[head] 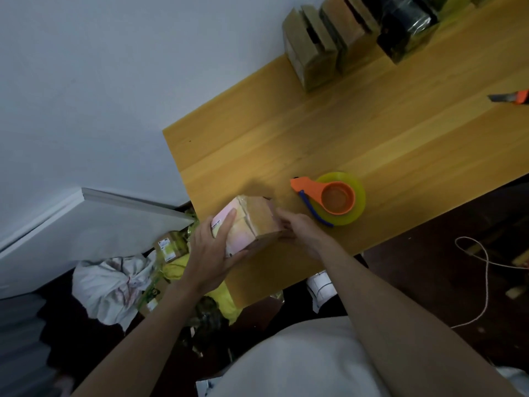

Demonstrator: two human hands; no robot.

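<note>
Left hand (213, 250) lies flat across the top of the small cardboard box (259, 217), fingers straight and pressing on the pink label (237, 233), thumb along the near side. Right hand (302, 230) meets the box's opposite end with its fingers bent toward it. From my feed that side is blurred, so I cannot tell whether it grips the box or only steadies it. The box sits on the near left corner of the bench (315, 133), close to the edge, and glossy tape shows over its seams.

I read this as the finishing step of packing: box sealed, label being rubbed down. The next move, as I judge it, calls for a firm two-sided hold before lifting. With the box so close to the corner, a one-sided push could slide it off.

Just right of the box lies the orange tape dispenser (339, 199) with its yellow-green roll, apart from the right hand. An orange knife (512, 97) rests well away at the right edge of the view. Wrapped bundles (312, 53) stand in a row along the far side. On the floor left of the bench I see labelled parcels (167, 246) and a crumpled white bag (111, 285), a likely place for this box to go.
</note>
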